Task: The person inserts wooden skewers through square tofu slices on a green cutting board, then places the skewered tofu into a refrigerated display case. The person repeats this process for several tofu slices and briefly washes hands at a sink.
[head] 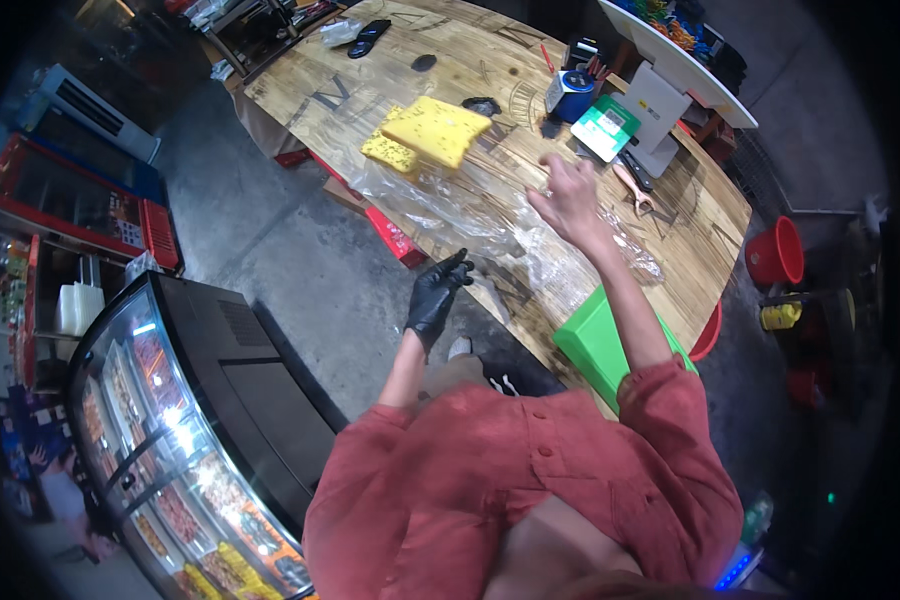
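Note:
My left hand (436,300), in a black glove, is held off the table's near edge with its fingers stretched out and nothing visible in it. My bare right hand (568,196) hovers over the wooden table (690,247), fingers bent and apart, holding nothing that I can see. Clear plastic wrapping (555,259) lies below it. Further left are two yellow slabs with dark specks (436,131), one overlapping the other. A clear plastic bag (435,199) and thin sticks (487,169) lie beside them. Under my right forearm is a green plastic container (596,337).
Right of my hand lie a pink-handled tool (631,186) and a black-handled tool (635,171), beside a green card (606,127), a blue container (570,96) and a screen-like panel (682,56). A glass display case (187,450) stands left; a red bucket (775,251) is right.

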The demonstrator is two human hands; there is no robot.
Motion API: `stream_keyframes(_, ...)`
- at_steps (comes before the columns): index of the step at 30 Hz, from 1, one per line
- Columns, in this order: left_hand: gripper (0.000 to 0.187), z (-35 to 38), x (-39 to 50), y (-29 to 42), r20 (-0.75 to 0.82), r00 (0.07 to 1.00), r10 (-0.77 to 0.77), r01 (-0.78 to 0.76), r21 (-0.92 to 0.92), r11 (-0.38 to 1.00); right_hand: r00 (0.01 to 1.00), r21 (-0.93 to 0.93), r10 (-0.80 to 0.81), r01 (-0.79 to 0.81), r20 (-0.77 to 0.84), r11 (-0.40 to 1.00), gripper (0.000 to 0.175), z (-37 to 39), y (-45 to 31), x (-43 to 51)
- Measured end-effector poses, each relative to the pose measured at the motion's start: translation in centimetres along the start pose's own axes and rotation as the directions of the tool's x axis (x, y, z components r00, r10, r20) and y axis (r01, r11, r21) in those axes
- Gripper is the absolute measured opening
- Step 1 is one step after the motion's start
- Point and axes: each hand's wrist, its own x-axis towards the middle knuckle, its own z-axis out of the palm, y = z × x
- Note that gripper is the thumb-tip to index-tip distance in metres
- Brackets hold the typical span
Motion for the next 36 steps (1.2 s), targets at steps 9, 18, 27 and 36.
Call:
stream_keyframes(9,0.038,-9.4,2.0,2.5,-0.106,0.994,-0.033,0.035,0.024,0.999,0.981,-0.155,0.038,-0.009,0.189,0.988,0.046,8.0,-3.2,5.0)
stream_keyframes(18,0.040,-10.1,4.0,2.1,-0.088,0.988,-0.130,0.128,-0.021,0.992,0.964,-0.281,-0.021,0.098,0.264,0.955,0.085,6.6,-3.6,5.0)
stream_keyframes(27,0.037,-8.8,5.5,1.9,0.049,0.988,-0.145,0.146,-0.031,0.989,0.826,-0.158,0.129,-0.049,0.549,0.986,0.051,7.7,-2.7,6.7)
stream_keyframes(36,0.037,-7.6,5.6,3.3,0.111,0.979,-0.172,0.170,0.024,0.985,0.893,-0.063,0.155,-0.142,0.422,0.988,0.031,2.5,-3.6,6.6)
